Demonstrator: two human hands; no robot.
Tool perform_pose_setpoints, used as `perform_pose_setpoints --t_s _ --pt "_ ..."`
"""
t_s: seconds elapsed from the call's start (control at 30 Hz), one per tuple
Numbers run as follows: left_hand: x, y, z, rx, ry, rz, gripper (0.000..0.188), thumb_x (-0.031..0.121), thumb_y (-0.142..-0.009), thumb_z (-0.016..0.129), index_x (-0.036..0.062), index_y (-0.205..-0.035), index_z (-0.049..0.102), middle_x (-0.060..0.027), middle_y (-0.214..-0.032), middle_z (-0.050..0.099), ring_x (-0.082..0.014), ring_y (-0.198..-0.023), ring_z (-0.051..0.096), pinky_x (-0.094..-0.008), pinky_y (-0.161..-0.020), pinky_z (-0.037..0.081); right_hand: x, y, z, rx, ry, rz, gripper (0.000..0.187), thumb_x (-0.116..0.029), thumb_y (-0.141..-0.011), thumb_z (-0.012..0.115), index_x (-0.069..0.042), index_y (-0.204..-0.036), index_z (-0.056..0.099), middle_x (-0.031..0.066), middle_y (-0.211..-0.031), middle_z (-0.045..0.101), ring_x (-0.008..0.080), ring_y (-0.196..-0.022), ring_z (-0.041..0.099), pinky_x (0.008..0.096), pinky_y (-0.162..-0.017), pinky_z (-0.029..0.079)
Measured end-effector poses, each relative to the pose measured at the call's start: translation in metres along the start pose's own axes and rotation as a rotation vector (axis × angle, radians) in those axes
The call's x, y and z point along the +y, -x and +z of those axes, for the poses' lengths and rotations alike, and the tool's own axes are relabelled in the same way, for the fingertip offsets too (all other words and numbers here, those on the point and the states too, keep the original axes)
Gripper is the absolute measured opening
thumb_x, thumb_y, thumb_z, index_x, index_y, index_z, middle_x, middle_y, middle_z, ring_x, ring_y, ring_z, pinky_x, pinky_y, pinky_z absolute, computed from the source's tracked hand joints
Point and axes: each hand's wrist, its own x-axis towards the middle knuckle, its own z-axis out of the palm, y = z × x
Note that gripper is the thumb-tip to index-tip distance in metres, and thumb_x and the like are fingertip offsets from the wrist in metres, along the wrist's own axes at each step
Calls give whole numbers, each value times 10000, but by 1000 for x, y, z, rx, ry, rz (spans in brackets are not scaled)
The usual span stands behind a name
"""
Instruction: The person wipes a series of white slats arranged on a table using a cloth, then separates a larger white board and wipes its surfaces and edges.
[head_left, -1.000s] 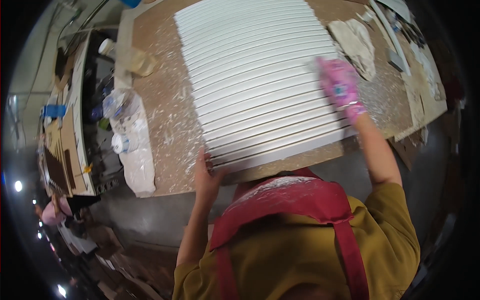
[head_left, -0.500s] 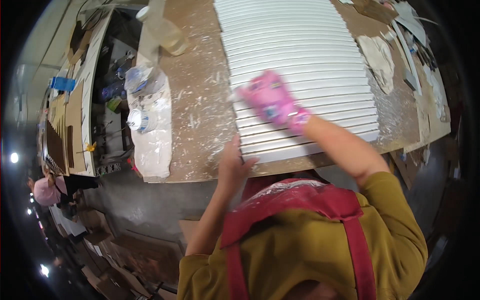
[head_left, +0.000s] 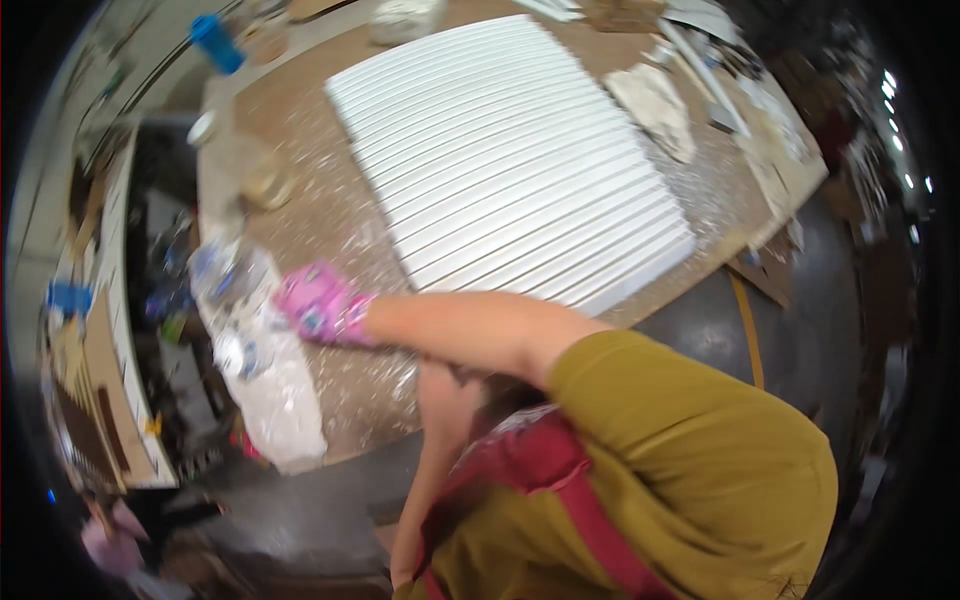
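Observation:
My right hand (head_left: pixel 322 303), in a pink patterned glove, reaches across to the left, over the inner edge of a white-smeared sheet (head_left: pixel 285 415). Motion blur smears its fingers, and no held thing can be made out. Close to it are a white-topped small container (head_left: pixel 236 353) and a clear plastic container (head_left: pixel 226 272). My left hand (head_left: pixel 448 395) is by the table's front edge, near the lower left corner of a white ribbed panel (head_left: pixel 510 165). My right forearm hides its fingers. The panel lies flat on the brown tabletop.
A capped bottle of pale liquid (head_left: pixel 262 180) lies at the left. Farther back stand a blue bottle (head_left: pixel 217 44) and a white bundle (head_left: pixel 405 18). A crumpled cream cloth (head_left: pixel 652 105) is right of the panel. At far left a person in pink (head_left: pixel 115 540) is visible.
My gloved right hand has left the panel and swung left to the white sheet. My view has turned, so the panel appears tilted. The right forearm now crosses over my left hand.

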Motion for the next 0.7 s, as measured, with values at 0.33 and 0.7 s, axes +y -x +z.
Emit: perform_pose_setpoints --t_s 0.33,0.7 --pt "0 6 9 173 -150 19 792 103 -716 780 -60 -1378 377 -151 -1060 519 -254 -850 501 -345 -761 447 228 152 -310 507 722 45 523 -412 -859 629 -52 -1230 554 137 -1246 592 268 -1128 576 387 -984 467" --pt "14 13 24 293 -100 -296 818 99 -740 767 17 -1436 345 -122 -1262 478 -177 -959 457 -271 -806 417 427 317 -444 388 944 284 422 -344 -924 511 -62 -1233 564 209 -1202 587 345 -1152 540 417 -959 445"
